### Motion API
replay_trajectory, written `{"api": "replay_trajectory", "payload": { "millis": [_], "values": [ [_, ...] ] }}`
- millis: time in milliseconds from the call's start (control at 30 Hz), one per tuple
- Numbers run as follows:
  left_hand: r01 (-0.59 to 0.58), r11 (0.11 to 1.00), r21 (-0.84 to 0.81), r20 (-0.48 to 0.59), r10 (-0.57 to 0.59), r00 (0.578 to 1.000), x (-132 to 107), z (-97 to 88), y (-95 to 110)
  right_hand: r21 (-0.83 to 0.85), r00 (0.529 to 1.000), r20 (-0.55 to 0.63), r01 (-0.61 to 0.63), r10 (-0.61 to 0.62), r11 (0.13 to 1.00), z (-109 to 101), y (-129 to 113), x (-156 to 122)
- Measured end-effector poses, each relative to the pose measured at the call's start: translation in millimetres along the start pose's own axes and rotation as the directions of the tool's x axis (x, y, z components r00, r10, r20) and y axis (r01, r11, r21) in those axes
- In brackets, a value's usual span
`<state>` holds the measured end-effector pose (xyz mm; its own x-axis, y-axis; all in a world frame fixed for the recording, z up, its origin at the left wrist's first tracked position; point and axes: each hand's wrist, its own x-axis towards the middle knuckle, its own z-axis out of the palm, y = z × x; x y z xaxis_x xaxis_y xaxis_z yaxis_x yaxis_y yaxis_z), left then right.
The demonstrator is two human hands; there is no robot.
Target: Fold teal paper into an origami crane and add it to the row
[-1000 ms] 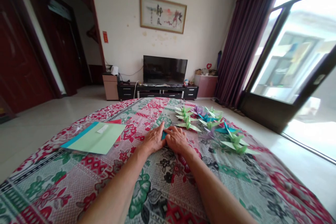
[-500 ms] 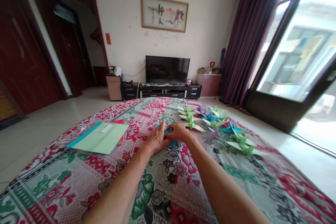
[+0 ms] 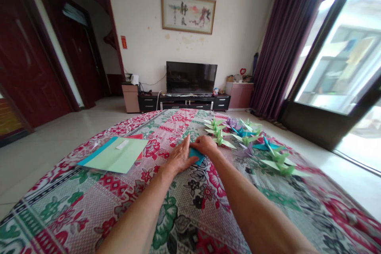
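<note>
A small folded piece of blue origami paper [image 3: 196, 156] lies on the patterned tablecloth between my two hands. My left hand [image 3: 181, 157] rests at its left side, fingers stretched out and together, thumb apart and touching the paper's near part. Along the far edge, my right hand [image 3: 206, 145] has its fingers curled down and pressed on the paper; the fingertips are partly hidden. To the right stand rows of folded paper cranes, among them a green crane [image 3: 222, 139], a blue crane [image 3: 266, 145] and a purple crane [image 3: 247, 150].
A stack of paper sheets, a light green sheet [image 3: 119, 156] uppermost with blue and red ones under it, lies on the left of the tablecloth [image 3: 125, 202]. Beyond the table are a television [image 3: 192, 77] on a low cabinet and a glass door at the right.
More of the blue paper shows between my hands. My right hand has shifted slightly up along its far edge, and the left thumb has moved away from the right fingers.
</note>
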<state>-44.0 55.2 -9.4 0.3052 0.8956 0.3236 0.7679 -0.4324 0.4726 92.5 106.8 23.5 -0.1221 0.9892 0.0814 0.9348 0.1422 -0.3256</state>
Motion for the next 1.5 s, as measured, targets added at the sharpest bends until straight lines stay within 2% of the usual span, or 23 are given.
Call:
{"api": "replay_trajectory", "payload": {
  "millis": [100,167,300,400,467,567,700,900,1000,1067,1133,1233,1300,1400,1500],
  "values": [
    [-0.006,1.000,-0.006,-0.014,0.006,1.000,0.4,1.2,-1.7,-0.025,0.996,-0.075,-0.055,0.053,0.998,0.7,-5.5,-4.3],
    [-0.013,1.000,-0.002,-0.007,0.013,1.000,0.6,2.0,-3.5,-0.047,0.997,-0.083,0.000,-0.004,0.999,-1.0,-4.6,-8.3],
    [-0.003,1.000,-0.002,-0.009,0.003,1.000,1.0,3.9,-6.6,-0.062,0.989,-0.027,0.146,-0.148,0.987,-8.8,3.3,-23.8],
    [0.018,1.000,-0.015,-0.042,-0.018,0.999,1.2,5.1,-7.1,-0.042,0.978,-0.011,0.209,-0.210,0.977,-10.5,8.2,-38.5],
    [0.026,0.999,-0.026,-0.069,-0.028,0.997,1.5,5.4,-6.8,-0.023,0.979,-0.040,0.197,-0.197,0.980,-8.3,10.1,-45.6],
    [0.031,0.999,-0.037,-0.104,-0.035,0.994,2.0,5.5,-7.0,0.045,0.971,-0.120,0.212,-0.205,0.976,-2.6,12.8,-49.9],
    [0.016,0.999,-0.034,-0.126,-0.020,0.992,2.4,7.6,-9.8,0.251,0.956,-0.231,0.238,-0.180,0.938,6.5,17.7,-48.4],
    [0.009,1.000,-0.030,-0.200,-0.015,0.980,1.7,8.5,-7.9,0.570,0.940,-0.311,0.304,-0.143,0.763,22.8,23.5,-42.2],
    [0.040,0.997,-0.061,-0.253,-0.054,0.966,1.5,0.0,1.3,0.777,0.958,-0.284,0.256,-0.043,0.574,24.2,24.4,-41.2],
    [0.100,0.982,-0.159,-0.282,-0.143,0.949,1.6,-7.6,9.1,0.860,0.963,-0.268,0.239,0.000,0.450,21.7,24.0,-42.1],
    [0.165,0.934,-0.318,-0.225,-0.244,0.943,1.8,-13.7,16.4,0.890,0.961,-0.275,0.240,0.037,0.389,18.4,23.1,-43.6],
    [0.271,0.779,-0.565,0.040,-0.302,0.952,2.8,-16.2,24.2,0.896,0.953,-0.292,0.244,0.078,0.372,16.2,21.1,-44.9],
    [0.316,0.671,-0.671,0.139,-0.304,0.942,4.1,-13.9,26.5,0.902,0.952,-0.295,0.249,0.083,0.354,17.5,19.7,-44.5],
    [0.356,0.575,-0.737,0.161,-0.363,0.918,6.6,-9.0,26.7,0.905,0.947,-0.309,0.264,0.089,0.334,21.7,18.3,-42.9],
    [0.372,0.517,-0.771,0.161,-0.407,0.899,8.6,-6.2,25.9,0.897,0.942,-0.322,0.274,0.089,0.346,25.3,18.0,-41.4]
  ]
}}
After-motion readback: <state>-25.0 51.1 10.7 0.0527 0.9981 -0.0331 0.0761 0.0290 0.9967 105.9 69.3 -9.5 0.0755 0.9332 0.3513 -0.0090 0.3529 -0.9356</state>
